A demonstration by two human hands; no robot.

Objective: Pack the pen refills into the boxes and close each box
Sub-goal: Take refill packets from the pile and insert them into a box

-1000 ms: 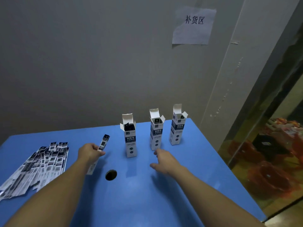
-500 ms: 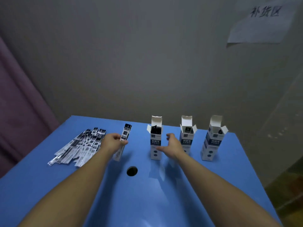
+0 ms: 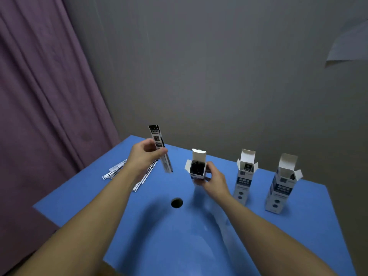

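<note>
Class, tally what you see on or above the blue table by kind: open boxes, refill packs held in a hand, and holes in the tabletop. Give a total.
Open boxes: 3
Held refill packs: 1
Holes: 1
Total: 5

Left hand (image 3: pixel 143 156): bare, no glove, no ring that can be seen.
Right hand (image 3: pixel 214 181): bare too, no glove; no ring shows on the fingers (image 3: pixel 209 168).
Left forearm (image 3: pixel 95 218): uncovered along all the length that the view shows; no sleeve edge appears.
Right forearm (image 3: pixel 264 232): uncovered in the same way, up to the lower edge of the view.
Wrists: no watch, no band, no bracelet on either one.
Clothing: cannot be told, only arms and hands are in the view.
</note>
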